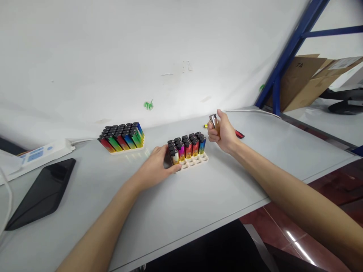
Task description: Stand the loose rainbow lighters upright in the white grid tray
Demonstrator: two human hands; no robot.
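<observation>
My right hand [227, 136] is closed round a silver and amber lighter [214, 123], held upright above the table with the thumb raised beside its top. With thumb and fingers round its left end, my left hand [153, 167] grips a cream lighter rack [195, 161]. Rows of black-topped lighters [188, 148] in several colours stand in it, and the front row of slots shows open holes. Partly behind my right hand lies a red lighter [239, 134]. A small yellow piece [205, 125] shows just left of that hand.
A second rack [127, 150], packed with colourful lighters, stands at the back left by the wall. A black phone [42, 192] and a white power strip [47, 153] lie far left. Blue metal posts [276, 92] and cardboard boxes [300, 81] are at the right.
</observation>
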